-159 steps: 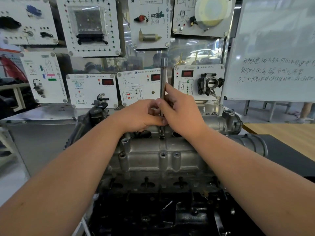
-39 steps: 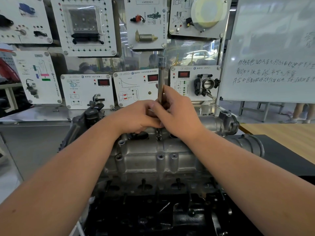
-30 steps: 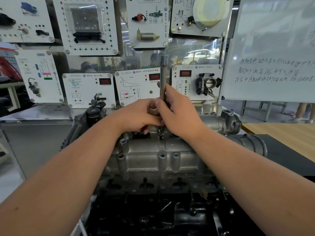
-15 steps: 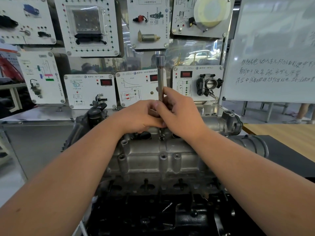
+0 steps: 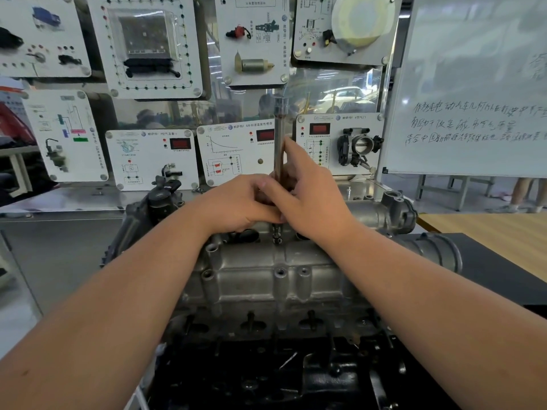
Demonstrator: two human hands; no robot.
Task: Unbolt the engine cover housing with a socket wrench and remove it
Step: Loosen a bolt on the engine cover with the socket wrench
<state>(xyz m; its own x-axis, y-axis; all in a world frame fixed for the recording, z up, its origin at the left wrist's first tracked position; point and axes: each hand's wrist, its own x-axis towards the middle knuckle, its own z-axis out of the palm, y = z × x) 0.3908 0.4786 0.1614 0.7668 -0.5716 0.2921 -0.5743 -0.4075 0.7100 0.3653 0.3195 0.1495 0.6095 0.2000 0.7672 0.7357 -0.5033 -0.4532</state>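
Both hands together mid-frame: left hand (image 5: 236, 202) and right hand (image 5: 307, 199) wrapped round upright wrench (image 5: 278, 137), tip down on bolt (image 5: 277, 236) at cover (image 5: 266, 279) top edge. Guess: unbolting underway, cover not lifted yet. Near bolt holes look empty, can't be sure.

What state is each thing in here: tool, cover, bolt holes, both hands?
Extension bar: upright, lower end seated at a bolt on the cover's top.
Cover: in place on the engine.
Front bolt holes: look empty.
Left hand: curled round the bar's lower part.
Right hand: grips the bar, forefinger lying up along it.
Whiteboard: written on.
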